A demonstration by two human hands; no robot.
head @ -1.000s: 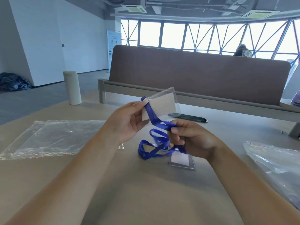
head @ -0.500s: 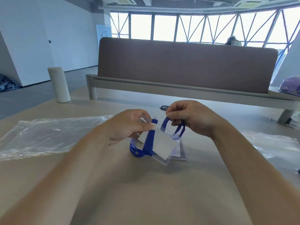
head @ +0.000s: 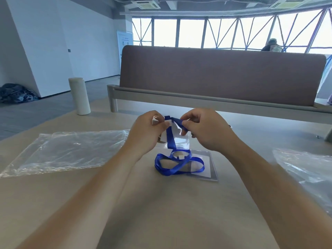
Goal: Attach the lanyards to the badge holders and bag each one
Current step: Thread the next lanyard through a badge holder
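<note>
At the far left we are looking at a stack of clear, crinkled plastic bags (head: 68,151) lying flat on the beige tabletop (head: 161,212). Behind them a white cylindrical bottle (head: 80,96) is standing upright near the table's far edge.

Moving inward, our left hand (head: 143,135) is pinching the upper left corner of a clear plastic badge holder (head: 182,141) with a white card inside, thumb and forefinger curled onto it. We are holding that holder up off the table between both hands, top edge uppermost and face turned toward us. Our hands are covering its corners, so we cannot tell which of its sides is the longer.

A blue ribbon lanyard (head: 170,140) is crossing the holder's top edge. One strand is running straight down the face, long axis near vertical, before coiling in loose loops on the table. Those loops are lying over a second clear badge holder (head: 208,170), which is resting flat.

Our right hand (head: 206,130) is gripping the ribbon at the top edge, fingers curled round it.

At the far right another clear plastic bag (head: 305,169) is lying on the table.
</note>
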